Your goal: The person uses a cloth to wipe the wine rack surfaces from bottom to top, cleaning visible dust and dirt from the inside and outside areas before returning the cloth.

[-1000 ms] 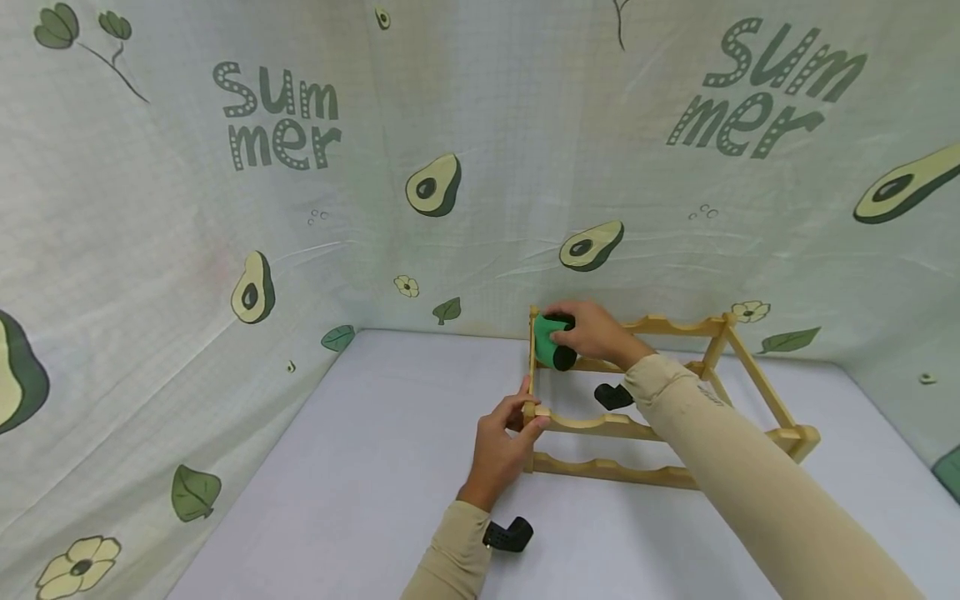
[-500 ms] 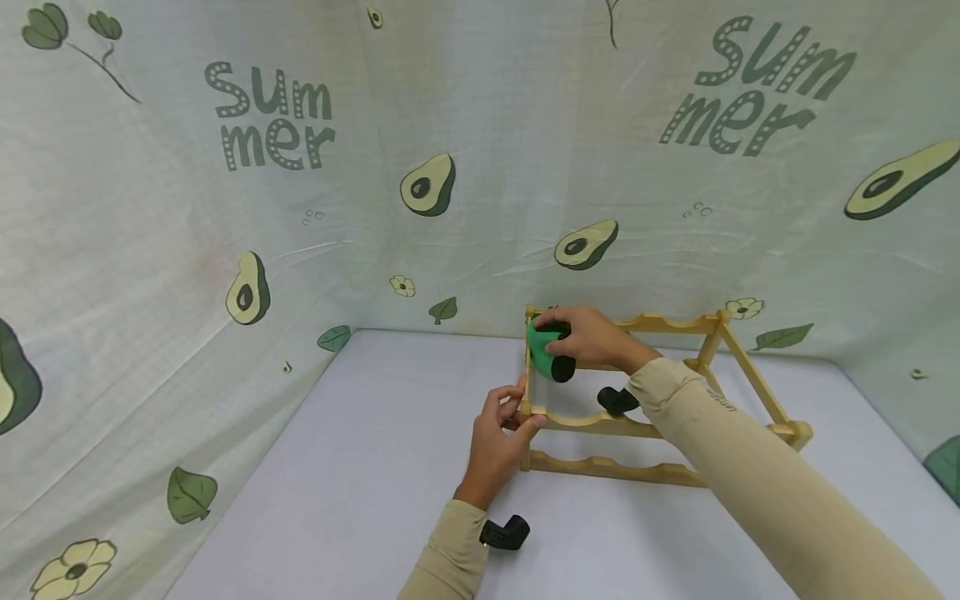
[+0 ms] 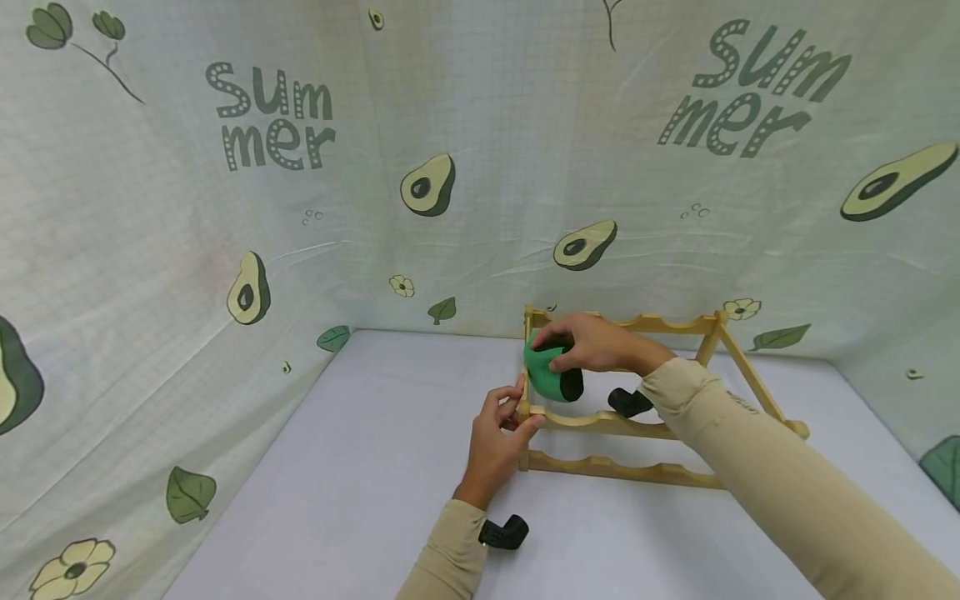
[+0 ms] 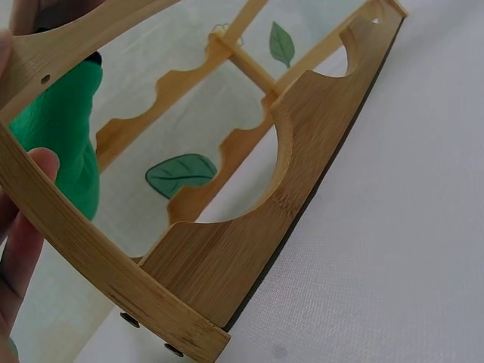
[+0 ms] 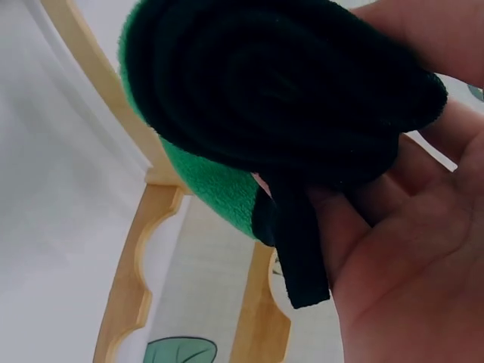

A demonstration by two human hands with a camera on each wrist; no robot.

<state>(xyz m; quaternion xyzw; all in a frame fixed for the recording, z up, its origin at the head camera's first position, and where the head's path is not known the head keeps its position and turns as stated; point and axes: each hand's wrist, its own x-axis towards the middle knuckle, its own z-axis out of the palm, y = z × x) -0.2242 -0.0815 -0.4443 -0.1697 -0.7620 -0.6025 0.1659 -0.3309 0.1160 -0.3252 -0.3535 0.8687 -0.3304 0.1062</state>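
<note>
My right hand (image 3: 592,343) grips a rolled green cloth (image 3: 542,367) with a black end, fingers over its top and side. It is tilted within the left end of a wooden rack (image 3: 622,425) with scalloped rails. The right wrist view shows the dark spiral end of the rolled cloth (image 5: 265,91) and a black strap (image 5: 299,257) hanging from it. My left hand (image 3: 498,450) holds the rack's front left corner, thumb on the rail's top. In the left wrist view, the green cloth (image 4: 72,144) shows behind the rack's end bar (image 4: 98,257).
The rack stands on a white tabletop (image 3: 360,467) near a printed cloth backdrop (image 3: 495,125). A black wrist device (image 3: 505,532) sits by the left sleeve, and another black device (image 3: 628,402) shows under the right wrist, close to the front rail.
My right hand has brought the green cloth from the back left of the rack toward its front left, lower in the head view. The left hand has stayed at the corner.
</note>
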